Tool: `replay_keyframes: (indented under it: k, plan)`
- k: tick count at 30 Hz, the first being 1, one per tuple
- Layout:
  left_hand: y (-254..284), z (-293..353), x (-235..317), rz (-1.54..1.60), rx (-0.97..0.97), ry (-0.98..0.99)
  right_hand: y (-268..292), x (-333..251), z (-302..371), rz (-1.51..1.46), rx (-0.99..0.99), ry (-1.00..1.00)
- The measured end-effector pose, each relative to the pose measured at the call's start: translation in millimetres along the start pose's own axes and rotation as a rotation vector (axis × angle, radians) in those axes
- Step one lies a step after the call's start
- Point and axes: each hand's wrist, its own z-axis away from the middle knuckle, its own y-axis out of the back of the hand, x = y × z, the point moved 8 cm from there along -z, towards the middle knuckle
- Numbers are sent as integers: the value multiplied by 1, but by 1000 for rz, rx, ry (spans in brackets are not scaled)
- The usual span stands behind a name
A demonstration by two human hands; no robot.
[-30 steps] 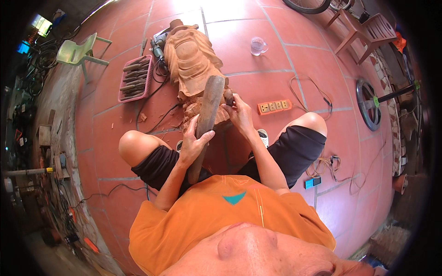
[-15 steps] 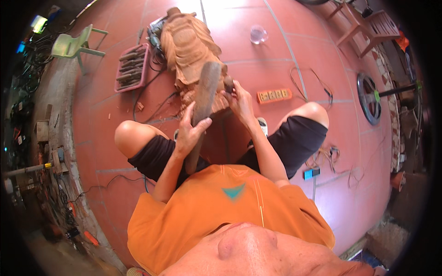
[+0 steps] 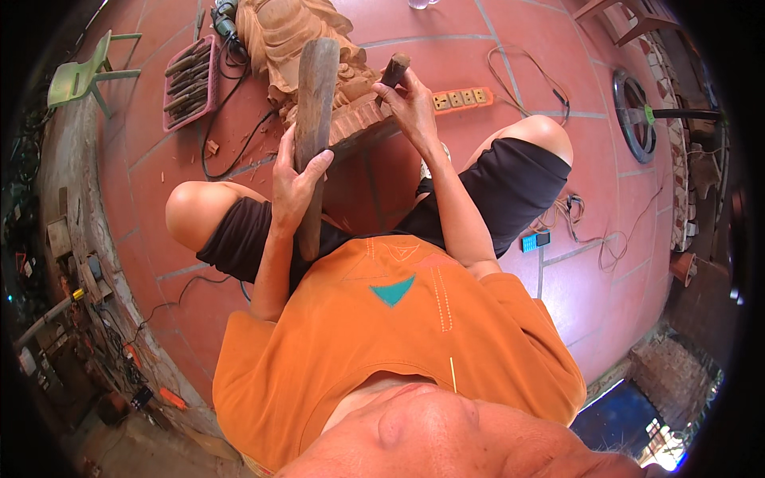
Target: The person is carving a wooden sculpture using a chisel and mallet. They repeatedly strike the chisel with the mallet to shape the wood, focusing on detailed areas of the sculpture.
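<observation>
At the upper left of the frame, a green chair (image 3: 72, 81) is standing on the floor, and right of it a pink basket (image 3: 213, 76) is holding a row of chisel-like tools (image 3: 188, 84). At the upper centre, a carved wooden figure (image 3: 280, 36) is lying on the red tiles. Just below it, the person's left hand (image 3: 293, 182) is gripping a long wooden bat (image 3: 316, 92), whose broad end is pointing up the frame and overlapping the carving. Right of that, the right hand (image 3: 412, 110) is closing its fingers around a short dark handle (image 3: 394, 72). Farther right, an orange power strip (image 3: 462, 99) is resting near that hand.
</observation>
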Motion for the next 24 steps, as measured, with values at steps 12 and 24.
replay_keyframes:
  k: [12, 24]
  plan:
    - [-5, -2, 3, 5, 4, -21, -18, -2, 3, -27, -19, 151]
    - [-13, -1, 21, -238, 8, -190, -31, -8, 8, 212, -54, 329]
